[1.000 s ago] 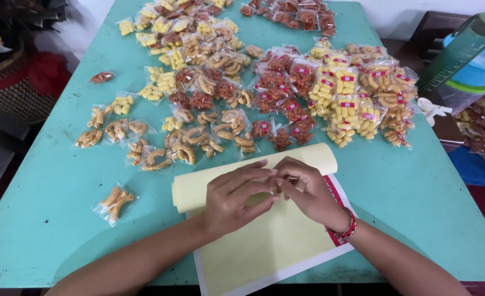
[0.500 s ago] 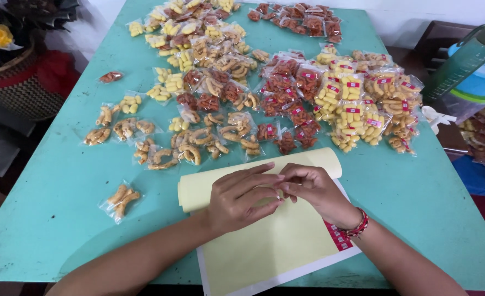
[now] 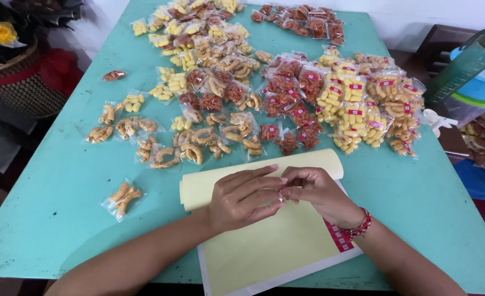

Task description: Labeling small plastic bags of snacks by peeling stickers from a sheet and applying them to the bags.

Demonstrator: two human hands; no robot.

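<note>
- The left hand (image 3: 241,198) and right hand (image 3: 320,192) meet fingertip to fingertip over the yellow sheet (image 3: 264,246), near the worktop's near edge.
- The right hand's grip is pinched almost shut at the fingertips; whatever it holds is too small to make out.
- The left hand lies flatter, fingers stretched toward the right hand's fingertips; whether it grips anything cannot be told.
- The sheet lies flat with its far end curled over in a roll (image 3: 308,163); its near corner overhangs the near edge.
- A strip of red stickers (image 3: 338,237) shows at the sheet's right side, by the right wrist.
- Snack packets (image 3: 286,93) crowd the worktop's middle and far side, the nearest just beyond the roll.
- One packet (image 3: 121,198) lies alone left of the sheet.
- The teal worktop (image 3: 434,203) is bare toward its right edge and its near left corner.
</note>
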